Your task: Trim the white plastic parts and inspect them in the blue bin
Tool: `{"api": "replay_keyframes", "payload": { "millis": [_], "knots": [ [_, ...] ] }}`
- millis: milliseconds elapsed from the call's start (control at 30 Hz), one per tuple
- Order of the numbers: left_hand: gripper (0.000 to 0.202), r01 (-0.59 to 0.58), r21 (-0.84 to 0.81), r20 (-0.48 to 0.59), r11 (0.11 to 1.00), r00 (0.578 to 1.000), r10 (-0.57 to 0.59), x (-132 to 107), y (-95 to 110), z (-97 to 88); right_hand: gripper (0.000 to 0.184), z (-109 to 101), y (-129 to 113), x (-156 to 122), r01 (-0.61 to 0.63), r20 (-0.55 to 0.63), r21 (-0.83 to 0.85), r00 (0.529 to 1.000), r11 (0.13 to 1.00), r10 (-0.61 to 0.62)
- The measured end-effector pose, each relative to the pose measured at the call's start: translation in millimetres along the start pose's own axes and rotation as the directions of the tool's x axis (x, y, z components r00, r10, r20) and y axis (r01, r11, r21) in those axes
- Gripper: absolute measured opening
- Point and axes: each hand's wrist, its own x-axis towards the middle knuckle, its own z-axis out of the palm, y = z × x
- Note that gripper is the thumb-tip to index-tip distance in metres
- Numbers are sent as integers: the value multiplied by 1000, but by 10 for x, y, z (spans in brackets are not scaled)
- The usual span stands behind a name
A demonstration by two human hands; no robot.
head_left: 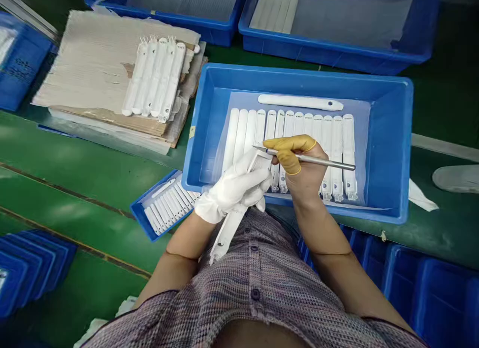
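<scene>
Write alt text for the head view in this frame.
A white-gloved left hand holds a long white plastic part, while the right hand, with yellow finger cots, holds a slim metal craft knife over a blue tray of similar white parts.

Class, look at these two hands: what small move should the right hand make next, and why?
Probably lower the craft knife tip onto the end of the white plastic strip, because the right hand grips the knife with its tip close by, while the gloved left hand steadies the strip.

view: head-worn camera | faces: forward and down | range: close above left hand [232, 186], right hand [301, 163], blue tray [299, 71] | lower edge: shirt [254, 288]
</scene>
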Motion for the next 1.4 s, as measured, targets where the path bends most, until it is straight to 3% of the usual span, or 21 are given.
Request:
{"api": "replay_keyframes", "payload": {
  "millis": [567, 800, 1400],
  "knots": [
    [27, 16, 31, -1, 999, 1000, -16, -41, 38, -11, 38, -17, 41, -28, -54, -32, -130, 998, 990, 50],
    [27, 11, 50, -42, 999, 999, -9, -46, 17, -19, 31, -2, 46, -21, -13, -17, -93, 1000, 996, 11],
    [23, 19, 38, -32, 999, 999, -18, -39, 13, -19, 22, -5, 36, -16, 16, 14, -59, 1000, 998, -15]
  ]
}}
